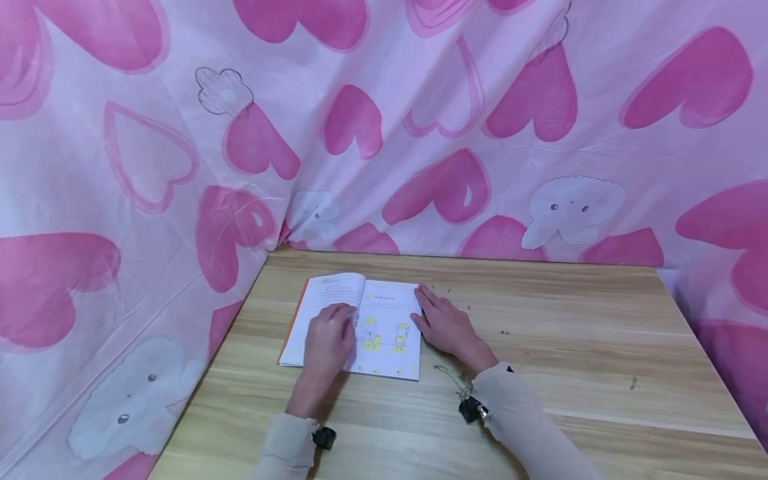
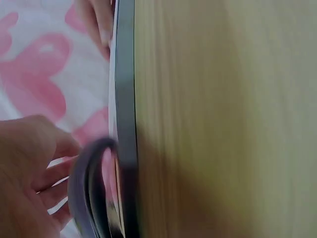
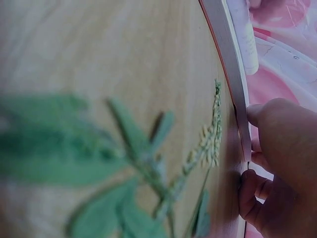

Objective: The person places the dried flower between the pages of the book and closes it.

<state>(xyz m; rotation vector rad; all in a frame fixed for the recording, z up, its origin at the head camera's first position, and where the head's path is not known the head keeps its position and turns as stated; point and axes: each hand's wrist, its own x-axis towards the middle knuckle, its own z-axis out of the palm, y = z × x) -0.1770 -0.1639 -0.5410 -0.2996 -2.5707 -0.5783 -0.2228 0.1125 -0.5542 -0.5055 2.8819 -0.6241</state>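
A book (image 1: 390, 367) lies spread on the wooden table, its right page printed with yellow-hatted cartoon figures. My left hand (image 1: 330, 337) rests on the left page beside the gutter, with bent fingers. In the left wrist view, a dark curved page fold (image 2: 91, 183) stands near that hand (image 2: 29, 173). My right hand (image 1: 447, 323) lies at the book's right edge, fingertips near the upper corner. Seen from the right wrist, its thumb touches the page edge, and the lower fingers of the hand (image 3: 287, 153) bend beside it. No grip on a page is plain.
A green leafy sprig (image 1: 450, 377) with small pale buds lies by my right wrist; it looms large and blurred, its leaf (image 3: 131, 126) close to the right wrist camera. Small plant bits (image 1: 633, 383) dot the table (image 1: 576, 333). A pink heart-patterned cloth (image 1: 504, 200) hangs behind.
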